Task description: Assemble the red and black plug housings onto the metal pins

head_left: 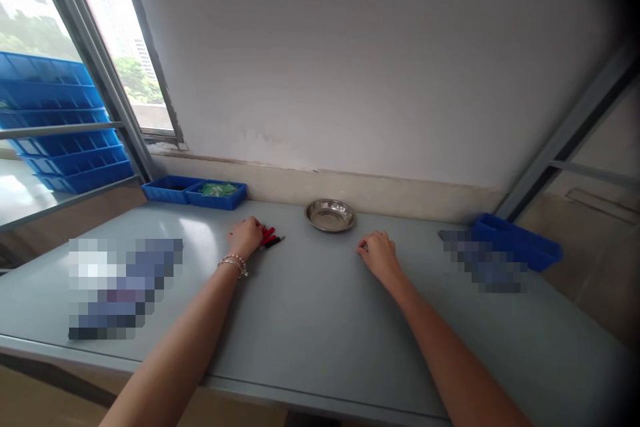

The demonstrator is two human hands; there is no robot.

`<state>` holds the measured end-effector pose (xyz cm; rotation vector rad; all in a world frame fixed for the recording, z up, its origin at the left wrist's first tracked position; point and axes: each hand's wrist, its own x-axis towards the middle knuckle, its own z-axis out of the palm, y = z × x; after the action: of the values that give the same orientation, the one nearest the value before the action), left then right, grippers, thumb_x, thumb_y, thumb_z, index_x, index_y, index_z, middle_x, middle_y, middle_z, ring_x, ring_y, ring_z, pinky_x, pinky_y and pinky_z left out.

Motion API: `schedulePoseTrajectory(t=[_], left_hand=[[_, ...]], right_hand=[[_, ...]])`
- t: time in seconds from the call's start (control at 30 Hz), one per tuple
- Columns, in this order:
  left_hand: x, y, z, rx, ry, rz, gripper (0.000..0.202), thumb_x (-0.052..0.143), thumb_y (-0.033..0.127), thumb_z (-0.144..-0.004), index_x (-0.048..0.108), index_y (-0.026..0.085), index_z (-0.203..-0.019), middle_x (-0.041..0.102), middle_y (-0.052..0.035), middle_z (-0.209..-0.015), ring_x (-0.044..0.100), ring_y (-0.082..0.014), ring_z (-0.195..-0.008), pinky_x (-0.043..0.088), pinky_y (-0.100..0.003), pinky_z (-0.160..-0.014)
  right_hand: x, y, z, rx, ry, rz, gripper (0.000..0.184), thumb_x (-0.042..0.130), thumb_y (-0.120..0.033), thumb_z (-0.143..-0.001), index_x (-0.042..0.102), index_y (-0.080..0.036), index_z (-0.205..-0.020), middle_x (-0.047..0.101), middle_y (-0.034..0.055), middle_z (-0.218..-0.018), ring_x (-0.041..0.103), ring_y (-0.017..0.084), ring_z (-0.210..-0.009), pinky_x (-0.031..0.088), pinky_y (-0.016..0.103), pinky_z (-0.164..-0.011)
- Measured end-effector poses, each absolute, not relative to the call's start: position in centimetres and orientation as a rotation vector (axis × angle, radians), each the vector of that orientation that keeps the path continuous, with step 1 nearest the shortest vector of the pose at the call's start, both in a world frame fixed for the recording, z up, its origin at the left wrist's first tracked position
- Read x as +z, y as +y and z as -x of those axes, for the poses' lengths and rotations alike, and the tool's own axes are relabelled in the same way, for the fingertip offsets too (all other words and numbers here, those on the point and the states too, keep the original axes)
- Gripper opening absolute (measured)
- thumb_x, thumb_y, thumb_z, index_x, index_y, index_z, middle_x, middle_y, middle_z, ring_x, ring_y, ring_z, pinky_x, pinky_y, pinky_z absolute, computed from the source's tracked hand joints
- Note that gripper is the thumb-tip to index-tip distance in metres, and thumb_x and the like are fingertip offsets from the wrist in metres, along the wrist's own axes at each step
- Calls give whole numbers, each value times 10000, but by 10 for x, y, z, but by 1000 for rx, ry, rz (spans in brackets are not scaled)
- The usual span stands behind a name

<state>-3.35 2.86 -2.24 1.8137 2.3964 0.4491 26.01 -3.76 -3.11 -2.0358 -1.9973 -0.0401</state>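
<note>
My left hand (pixel 245 237), with a beaded bracelet at the wrist, rests on the grey table (pixel 310 320) with its fingers curled over a small red and black tool (pixel 270 237); only the tool's tips stick out to the right. My right hand (pixel 379 255) lies on the table to the right, fingers bent down onto the surface, and I see nothing in it. A round steel dish (pixel 330 215) stands empty at the back of the table, between the two hands and a little beyond them.
Two small blue trays (pixel 173 188) sit at the back left, one holding green pieces (pixel 218 189). Another blue tray (pixel 517 243) lies at the right edge. Stacked blue bins (pixel 55 120) stand beyond the window frame at left. A wall runs along the back.
</note>
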Motion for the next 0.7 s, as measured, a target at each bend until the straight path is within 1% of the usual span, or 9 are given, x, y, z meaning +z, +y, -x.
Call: schedulePoseTrajectory(t=[0.1,0.23,0.37,0.53,0.7], left_hand=[[-22,28,33,435,2396,-1812,260,393,329,-847,605,196,-917,623,-132,-1063,516,-316,-1066,401,-463,-825],[-21,25,31,431,2381,-1871,293,347,302,-856,583,183,-982,589,-142,-1115,486,-321,-1087,381,-475,-839],[-20,22,30,395,2336,-1963,295,330,253,-849,576,177,-994,592,-152,-1082,482,-326,-1061,352,-495,-839],[-21,22,29,373,2293,-2042,291,336,189,-827,587,170,-973,592,-166,-1062,466,-333,-1059,332,-490,-830],[-24,27,33,390,2279,-2017,265,367,193,-816,600,196,-942,605,-130,-1064,470,-330,-1059,348,-462,-803]], right_hand=[[-34,-38,-260,-27,-1995,2101,143,568,-241,-813,690,-183,-860,624,110,-982,506,266,-1014,382,348,-753],[-37,-37,-261,5,-1994,2136,156,558,-255,-817,683,-180,-873,605,115,-988,490,265,-1013,368,340,-745],[-40,-35,-261,30,-1984,2149,162,546,-262,-824,664,-177,-896,594,115,-995,493,263,-1009,367,336,-743],[-41,-35,-260,44,-1984,2167,170,518,-260,-839,649,-176,-907,589,114,-1012,500,261,-1013,375,341,-759],[-39,-36,-259,68,-1984,2188,171,508,-243,-842,645,-181,-925,585,112,-1028,497,262,-1033,379,343,-774]])
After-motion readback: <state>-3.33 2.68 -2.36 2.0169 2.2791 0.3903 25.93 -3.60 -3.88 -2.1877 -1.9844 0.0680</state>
